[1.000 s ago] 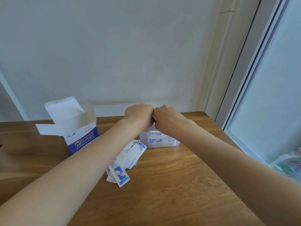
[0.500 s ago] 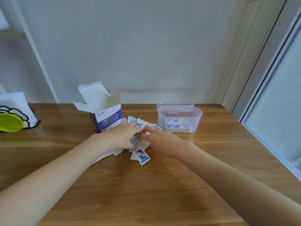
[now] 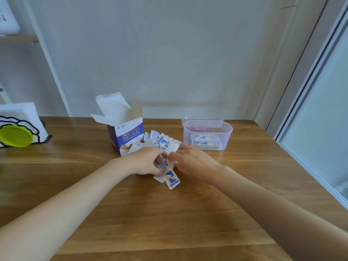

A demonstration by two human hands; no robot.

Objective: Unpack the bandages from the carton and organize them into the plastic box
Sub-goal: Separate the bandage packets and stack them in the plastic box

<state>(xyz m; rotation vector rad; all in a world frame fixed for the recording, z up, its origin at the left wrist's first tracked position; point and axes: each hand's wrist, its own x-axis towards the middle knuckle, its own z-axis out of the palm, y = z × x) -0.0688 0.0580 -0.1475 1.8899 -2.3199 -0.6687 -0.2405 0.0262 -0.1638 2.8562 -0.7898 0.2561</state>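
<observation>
At frame centre, the left hand (image 3: 146, 162) grips loose bandages (image 3: 165, 157) heaped on the tabletop (image 3: 169, 213); the right hand (image 3: 190, 162) rests released on them. The open carton (image 3: 126, 134) stands behind-left. The plastic box (image 3: 208, 135), right of centre, holds stacked bandages.

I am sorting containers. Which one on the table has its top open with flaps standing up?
The blue and white carton, left of the clear plastic box. Its white flaps stand up; the plastic box has none.

Home room, wooden table (image 3: 169, 223), plain wall (image 3: 169, 53), sliding window (image 3: 320, 110)
</observation>
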